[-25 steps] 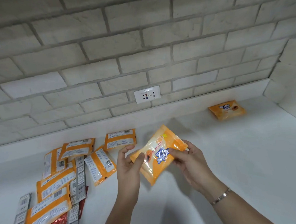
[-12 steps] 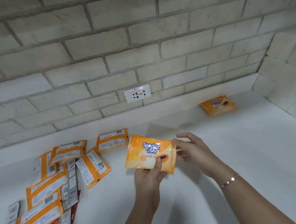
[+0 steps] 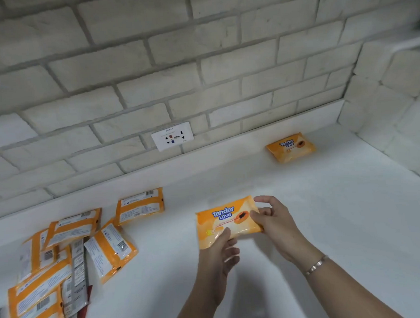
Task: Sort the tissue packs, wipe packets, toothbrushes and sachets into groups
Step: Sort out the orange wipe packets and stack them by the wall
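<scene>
Near the middle of the frame, slightly low, an orange wipe packet [image 3: 228, 219] marked "Tender Love" is held printed face up just above the white counter [image 3: 343, 224]. The left hand [image 3: 218, 259] comes up from below, its thumb pressed on the packet's lower front edge and its fingers curled underneath. The right hand [image 3: 274, 225], reaching in from the lower right with a bracelet [image 3: 316, 265] on its wrist, pinches the packet's right end between thumb and curled fingers, while its forefinger arches over the top corner.

At the upper right, a second matching packet [image 3: 290, 147] lies alone on the counter, face up, close to the raised back ledge and well apart from everything else. At the lower left lies a loose, overlapping pile [image 3: 39, 280] of orange packets turned label and barcode side up, with grey sachet strips [image 3: 77, 262] between them and something red [image 3: 84, 311] showing beneath. A white wall socket [image 3: 172, 136] sits in the brick wall above the ledge.
</scene>
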The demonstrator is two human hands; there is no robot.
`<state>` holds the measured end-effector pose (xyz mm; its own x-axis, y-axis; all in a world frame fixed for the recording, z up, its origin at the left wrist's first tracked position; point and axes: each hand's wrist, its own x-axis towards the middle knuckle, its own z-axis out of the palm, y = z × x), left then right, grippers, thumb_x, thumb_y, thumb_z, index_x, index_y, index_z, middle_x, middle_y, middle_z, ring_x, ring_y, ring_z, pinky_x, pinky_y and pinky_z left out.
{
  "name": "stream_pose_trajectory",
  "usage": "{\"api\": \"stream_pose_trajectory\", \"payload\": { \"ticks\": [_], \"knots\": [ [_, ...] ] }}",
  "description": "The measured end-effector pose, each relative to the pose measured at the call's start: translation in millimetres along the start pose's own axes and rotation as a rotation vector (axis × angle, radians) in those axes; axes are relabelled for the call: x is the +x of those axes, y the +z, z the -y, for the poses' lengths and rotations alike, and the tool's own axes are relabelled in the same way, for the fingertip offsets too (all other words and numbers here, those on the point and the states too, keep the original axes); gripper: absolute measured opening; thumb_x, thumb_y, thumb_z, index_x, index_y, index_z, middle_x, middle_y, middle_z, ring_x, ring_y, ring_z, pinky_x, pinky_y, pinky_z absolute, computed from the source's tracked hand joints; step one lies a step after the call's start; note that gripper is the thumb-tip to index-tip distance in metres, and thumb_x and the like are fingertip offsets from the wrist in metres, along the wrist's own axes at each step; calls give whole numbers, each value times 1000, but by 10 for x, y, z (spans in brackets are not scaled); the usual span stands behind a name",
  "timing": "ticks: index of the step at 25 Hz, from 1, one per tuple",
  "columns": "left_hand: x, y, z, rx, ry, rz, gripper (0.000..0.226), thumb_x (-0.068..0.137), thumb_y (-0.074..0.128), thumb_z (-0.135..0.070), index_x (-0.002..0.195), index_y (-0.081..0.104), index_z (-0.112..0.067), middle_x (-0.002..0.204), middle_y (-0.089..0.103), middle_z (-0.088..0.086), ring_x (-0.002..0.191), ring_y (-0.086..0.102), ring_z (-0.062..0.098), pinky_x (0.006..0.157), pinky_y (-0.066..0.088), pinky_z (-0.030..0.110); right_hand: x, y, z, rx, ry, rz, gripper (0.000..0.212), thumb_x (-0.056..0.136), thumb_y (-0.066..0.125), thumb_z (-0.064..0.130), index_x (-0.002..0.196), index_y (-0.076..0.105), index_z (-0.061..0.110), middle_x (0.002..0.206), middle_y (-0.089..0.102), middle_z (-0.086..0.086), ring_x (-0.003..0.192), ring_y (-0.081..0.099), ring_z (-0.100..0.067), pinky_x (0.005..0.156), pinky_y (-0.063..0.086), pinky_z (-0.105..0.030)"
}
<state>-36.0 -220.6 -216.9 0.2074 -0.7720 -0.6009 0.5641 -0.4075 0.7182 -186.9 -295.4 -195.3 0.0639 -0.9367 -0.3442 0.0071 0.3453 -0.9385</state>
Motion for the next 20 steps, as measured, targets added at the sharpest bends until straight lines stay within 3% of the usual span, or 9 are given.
{"api": "stream_pose_trajectory", "payload": {
  "ticks": [3, 7, 10, 12, 14, 16, 18, 20],
  "knots": [
    [149, 178, 143, 35, -119, 0, 36, 95, 72, -29, 123, 67, -6, 85, 69, 13, 59, 61, 17, 58, 54, 28, 144, -122, -158, -104, -14, -112, 26, 98, 61, 2, 115, 60, 22, 96, 74, -7, 83, 75, -18, 78, 57, -33],
    [381, 558, 214, 22, -195, 23, 36, 98, 69, -28, 123, 67, -2, 91, 77, 16, 62, 68, 18, 60, 59, 25, 410, -391, -323, -177, -55, -229, 23, 100, 58, 9, 119, 60, 21, 111, 71, -7, 96, 70, -21, 92, 55, -41],
    [579, 866, 224, 53, -248, 69, 44, 99, 66, -34, 121, 64, 4, 100, 77, 21, 74, 75, 26, 65, 61, 30, 567, -593, -354, -309, -205, -319, 27, 102, 52, 8, 126, 61, 16, 119, 67, -3, 107, 63, -20, 93, 48, -33],
    [651, 1015, 228, 225, -245, 64, 47, 97, 65, -39, 105, 66, 7, 84, 74, 20, 64, 72, 29, 64, 60, 35, 653, -692, -401, -494, -349, -331, 28, 100, 52, 5, 122, 66, 13, 121, 63, -2, 111, 56, -19, 96, 43, -31],
    [673, 1119, 225, 511, -57, 16, 39, 93, 63, -37, 87, 68, 1, 67, 66, 11, 54, 61, 25, 58, 54, 33, 721, -762, -496, -751, -487, -259, 27, 98, 53, 9, 118, 70, 16, 122, 60, 3, 110, 53, -20, 93, 45, -33],
    [754, 1130, 269, 965, 394, -64, 36, 93, 56, -39, 84, 70, -7, 74, 64, 3, 66, 58, 20, 65, 51, 35, 838, -829, -570, -1030, -573, -175, 31, 97, 53, 23, 124, 69, 20, 129, 61, 2, 111, 58, -24, 89, 51, -40],
    [896, 1066, 324, 1364, 824, -102, 44, 91, 46, -46, 103, 73, -13, 99, 67, 2, 90, 62, 22, 77, 52, 37, 987, -843, -509, -1198, -546, -102, 40, 99, 48, 30, 137, 61, 24, 142, 56, 2, 126, 57, -25, 103, 48, -46],
    [1115, 985, 385, 1604, 927, -101, 54, 92, 42, -50, 126, 66, -16, 128, 65, 4, 114, 61, 25, 87, 53, 41, 1125, -799, -358, -1292, -465, -27, 49, 104, 39, 34, 151, 46, 25, 158, 44, 2, 145, 41, -21, 120, 29, -52]
  ]
}}
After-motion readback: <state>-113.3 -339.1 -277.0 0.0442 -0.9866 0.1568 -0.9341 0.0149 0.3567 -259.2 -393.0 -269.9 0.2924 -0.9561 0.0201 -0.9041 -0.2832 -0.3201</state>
